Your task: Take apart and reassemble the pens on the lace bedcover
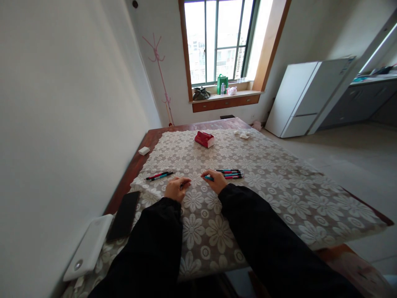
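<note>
Teal pen (208, 178) pinched in right hand (215, 181); left hand (176, 188) curled on a dark piece.

From my feed: a pale room, daylight pouring through a wood-framed window (217, 41) in the far wall. A pink coat stand (158, 62) stands in the left corner, with a white wall (62, 103) running along the left side. A white fridge (305, 97) stands at right beside grey kitchen cabinets (362, 101). Beige floor (341, 149) stretches past a table under a floral lace cloth (263, 182).
</note>
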A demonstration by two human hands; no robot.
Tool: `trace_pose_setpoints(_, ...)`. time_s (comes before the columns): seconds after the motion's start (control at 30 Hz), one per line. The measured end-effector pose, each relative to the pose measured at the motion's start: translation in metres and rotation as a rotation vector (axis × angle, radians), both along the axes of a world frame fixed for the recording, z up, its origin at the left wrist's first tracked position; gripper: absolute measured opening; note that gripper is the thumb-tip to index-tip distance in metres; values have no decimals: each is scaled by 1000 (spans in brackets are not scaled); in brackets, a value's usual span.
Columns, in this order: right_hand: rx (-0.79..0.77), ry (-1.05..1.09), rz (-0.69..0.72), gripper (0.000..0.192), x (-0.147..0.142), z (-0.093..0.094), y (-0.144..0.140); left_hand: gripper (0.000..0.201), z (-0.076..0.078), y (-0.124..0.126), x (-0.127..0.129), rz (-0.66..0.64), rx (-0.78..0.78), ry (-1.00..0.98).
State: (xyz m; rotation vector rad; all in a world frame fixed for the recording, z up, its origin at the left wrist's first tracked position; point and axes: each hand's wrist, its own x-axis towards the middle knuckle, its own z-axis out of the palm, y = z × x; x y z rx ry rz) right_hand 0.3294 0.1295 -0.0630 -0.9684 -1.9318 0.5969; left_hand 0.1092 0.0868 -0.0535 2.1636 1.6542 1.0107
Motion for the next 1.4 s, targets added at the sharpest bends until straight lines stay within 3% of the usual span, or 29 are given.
trace_pose_setpoints(0.67, -79, -19, -9, 13, 2, -2, 0, 14, 3, -3, 3, 28, 33, 42)
trace_pose_setpoints(1.4, -32, 65, 10, 17, -1, 8, -5, 11, 1, -2, 3, 73, 65, -42)
